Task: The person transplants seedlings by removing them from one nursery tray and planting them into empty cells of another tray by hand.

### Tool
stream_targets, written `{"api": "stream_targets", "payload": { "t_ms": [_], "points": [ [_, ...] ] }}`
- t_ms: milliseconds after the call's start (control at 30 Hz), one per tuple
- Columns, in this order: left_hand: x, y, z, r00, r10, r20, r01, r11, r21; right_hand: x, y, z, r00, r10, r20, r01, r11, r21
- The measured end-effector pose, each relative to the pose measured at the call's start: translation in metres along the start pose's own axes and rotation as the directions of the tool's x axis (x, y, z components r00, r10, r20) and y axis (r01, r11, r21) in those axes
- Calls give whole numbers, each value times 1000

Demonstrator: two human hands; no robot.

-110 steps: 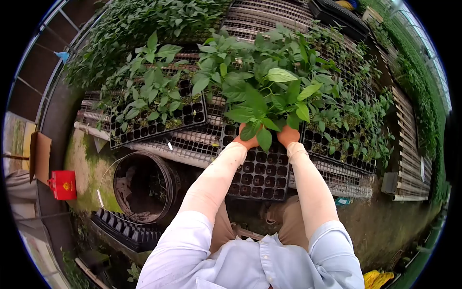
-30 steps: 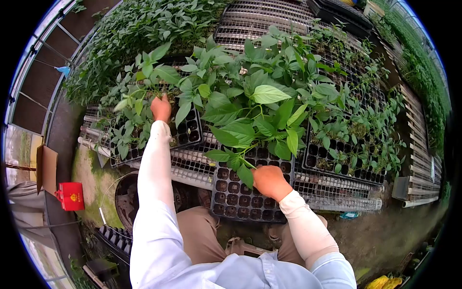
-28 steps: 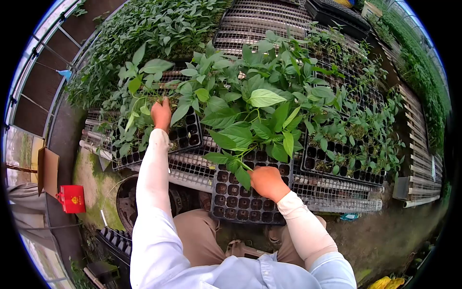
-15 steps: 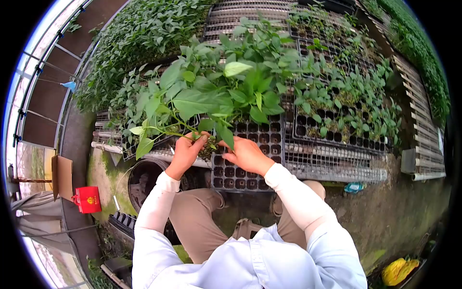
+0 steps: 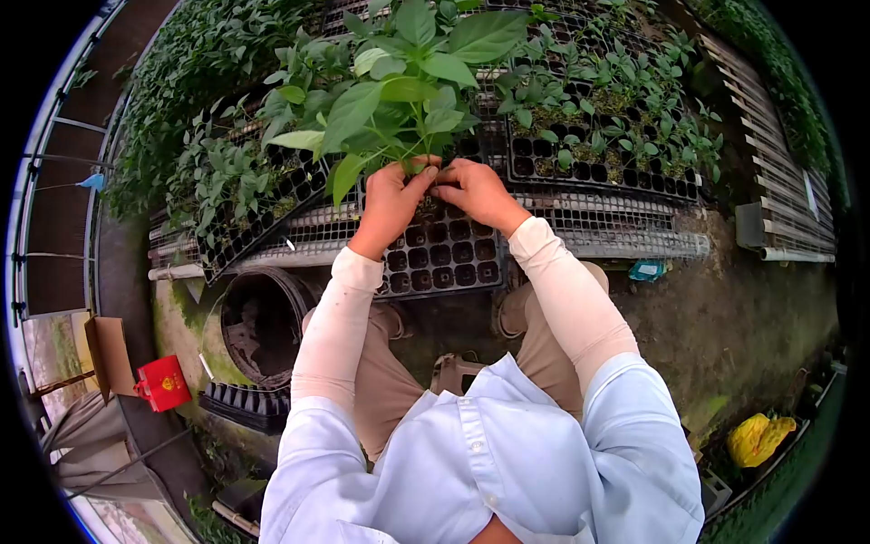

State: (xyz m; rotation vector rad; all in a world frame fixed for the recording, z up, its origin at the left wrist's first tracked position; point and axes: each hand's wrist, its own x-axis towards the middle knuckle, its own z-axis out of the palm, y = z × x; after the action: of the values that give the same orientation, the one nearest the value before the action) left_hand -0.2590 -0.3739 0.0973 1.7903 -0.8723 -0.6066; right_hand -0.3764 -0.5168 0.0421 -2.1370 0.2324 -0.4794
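Above the black cell tray [image 5: 444, 258], my left hand [image 5: 391, 204] is closed round the lower stems of a leafy green seedling [image 5: 403, 95]. My right hand [image 5: 478, 192] meets it from the right, thumb and fingers pinched together at the base of the stems. What the right fingertips grip is too small to make out. The tray's front cells show dark and without plants, while leaves and my hands hide its back part.
Seedling trays stand at the left [image 5: 227, 195] and right [image 5: 603, 145] on a mesh bench [image 5: 589, 227]. Below are a round black bucket [image 5: 263, 326], a stack of black trays [image 5: 240, 405], a red box [image 5: 163, 383] and a yellow bag [image 5: 759, 439].
My hands, earlier apart over different trays, have come together at the stems. The seedling now stands more upright between them, and the view has tilted down.
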Motion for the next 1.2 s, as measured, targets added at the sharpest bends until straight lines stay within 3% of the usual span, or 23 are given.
{"api": "stream_targets", "payload": {
  "t_ms": [133,233,400,467,500,533,567,667,767,800,833,867,933,1000,1033,1200],
  "points": [
    [17,-11,-4,999,-45,-2,45,998,-38,14,23,-20,964,151,-217,-188,969,-161],
    [19,-29,-12,981,-193,28,195,976,-101,34,44,-22,923,57,-380,-164,953,-254],
    [20,-54,-19,960,-262,101,275,950,-150,48,81,-12,936,103,-337,-230,903,-362],
    [21,-57,-21,958,-264,114,281,942,-182,46,105,-10,968,24,-249,-126,906,-404],
    [21,-60,-21,959,-259,117,278,942,-188,49,121,-6,968,149,-201,-227,860,-456],
    [20,-62,-21,960,-255,120,274,942,-193,47,161,10,969,152,-197,-228,859,-458],
    [20,-62,-21,959,-256,120,276,941,-196,41,209,30,937,192,-291,-254,948,-191],
    [20,-64,-21,961,-241,137,263,948,-177,45,228,7,997,-14,-73,-40,726,-686],
    [20,-68,-19,960,-232,155,260,945,-198,38,209,24,941,-142,-306,-86,777,-624],
    [20,-70,-18,961,-228,158,257,945,-201,40,194,26,940,-142,-309,-87,777,-623],
    [21,-72,-17,961,-223,161,253,946,-204,47,154,20,939,139,-314,-302,768,-565],
    [22,-72,-17,962,-221,161,252,946,-203,55,118,12,863,408,-297,-505,698,-508],
    [21,-73,-16,959,-219,183,251,951,-180,58,98,5,863,390,-323,-505,632,-587],
    [21,-72,-15,953,-233,194,267,948,-173,60,99,0,929,275,-247,-367,764,-530],
    [22,-71,-15,948,-246,203,281,945,-166,58,86,-4,922,343,-181,-387,774,-501],
    [26,-73,-5,947,-241,212,280,943,-179,66,186,40,942,255,-219,-333,798,-502]
  ]
}}
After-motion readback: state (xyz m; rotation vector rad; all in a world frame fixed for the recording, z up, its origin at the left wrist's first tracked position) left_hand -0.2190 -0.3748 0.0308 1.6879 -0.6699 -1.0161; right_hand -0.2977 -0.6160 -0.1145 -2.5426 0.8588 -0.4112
